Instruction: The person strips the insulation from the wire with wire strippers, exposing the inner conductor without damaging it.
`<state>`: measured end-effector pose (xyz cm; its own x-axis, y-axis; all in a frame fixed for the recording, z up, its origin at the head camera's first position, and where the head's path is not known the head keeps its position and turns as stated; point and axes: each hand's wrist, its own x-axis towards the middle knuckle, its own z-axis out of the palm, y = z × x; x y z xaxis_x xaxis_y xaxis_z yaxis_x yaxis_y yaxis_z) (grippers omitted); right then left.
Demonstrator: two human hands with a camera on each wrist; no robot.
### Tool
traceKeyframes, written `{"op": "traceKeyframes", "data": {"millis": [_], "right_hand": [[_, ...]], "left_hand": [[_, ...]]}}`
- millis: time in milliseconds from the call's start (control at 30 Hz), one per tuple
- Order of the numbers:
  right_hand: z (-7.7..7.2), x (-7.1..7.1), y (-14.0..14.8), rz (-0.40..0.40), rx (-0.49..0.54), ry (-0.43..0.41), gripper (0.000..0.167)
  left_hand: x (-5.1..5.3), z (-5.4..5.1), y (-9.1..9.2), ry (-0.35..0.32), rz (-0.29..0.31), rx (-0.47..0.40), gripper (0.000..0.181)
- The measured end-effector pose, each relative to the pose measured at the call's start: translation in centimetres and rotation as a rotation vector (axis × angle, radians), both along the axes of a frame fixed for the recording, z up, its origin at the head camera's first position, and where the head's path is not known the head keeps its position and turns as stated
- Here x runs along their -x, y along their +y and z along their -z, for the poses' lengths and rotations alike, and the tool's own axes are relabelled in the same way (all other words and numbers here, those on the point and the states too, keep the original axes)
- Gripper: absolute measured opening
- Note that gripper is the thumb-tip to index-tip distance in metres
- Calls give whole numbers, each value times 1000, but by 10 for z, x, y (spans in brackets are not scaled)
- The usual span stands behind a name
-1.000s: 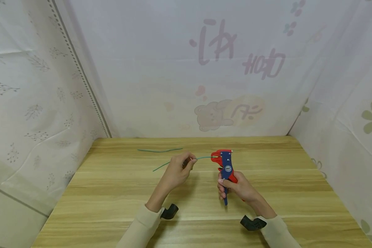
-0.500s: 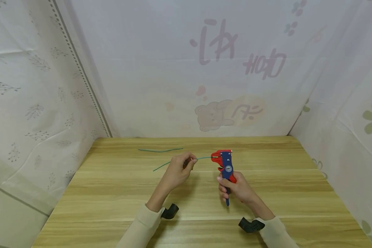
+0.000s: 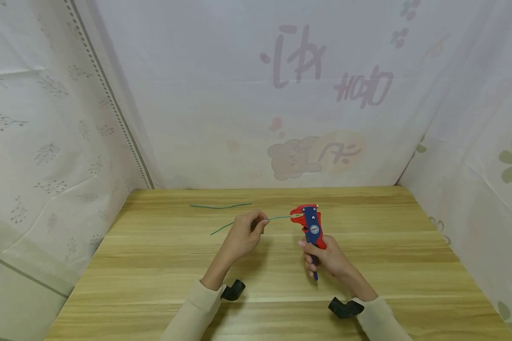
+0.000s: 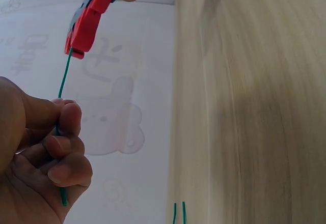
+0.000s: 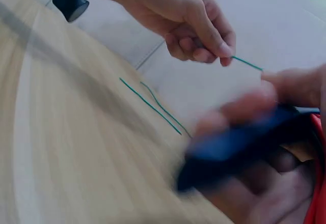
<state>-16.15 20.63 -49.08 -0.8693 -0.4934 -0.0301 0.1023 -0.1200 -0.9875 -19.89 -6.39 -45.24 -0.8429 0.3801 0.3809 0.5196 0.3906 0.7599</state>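
Observation:
Thumb and fingertips of the left hand (image 3: 245, 234) pinch a thin green wire (image 3: 279, 218). The wire runs right into the red jaws of a blue-and-red wire stripper (image 3: 312, 222), and its other end (image 4: 63, 196) pokes out below the curled fingers in the left wrist view. Around the tool's handles curls the right hand (image 3: 334, 259), holding it upright with the jaws pointing left. In the right wrist view the blue handle (image 5: 239, 140) is blurred. Whether the jaws grip the wire cannot be told.
Two other green wires lie on the wooden table (image 3: 153, 265): one near the back edge (image 3: 219, 207), one partly behind the left hand (image 3: 222, 228). Patterned cloth (image 3: 222, 94) hangs behind and at both sides. A black device sits at each wrist.
The stripper's lower handle has swung slightly right, and the red part under its head sits closer to the blue body. The left hand has barely moved, still pinching the wire.

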Motion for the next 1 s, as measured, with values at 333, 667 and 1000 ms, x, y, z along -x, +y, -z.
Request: {"op": "traceKeyframes", "data": {"millis": [333, 667, 1000], "right_hand": [[1, 3, 5, -100, 42, 49, 19], [3, 5, 6, -98, 51, 82, 27], [5, 5, 6, -91, 46, 129, 16]], "left_hand": [[2, 0, -2, 11, -11, 0, 12], [2, -2, -3, 7, -10, 10, 12], [1, -4, -5, 18, -12, 3, 12]]}}
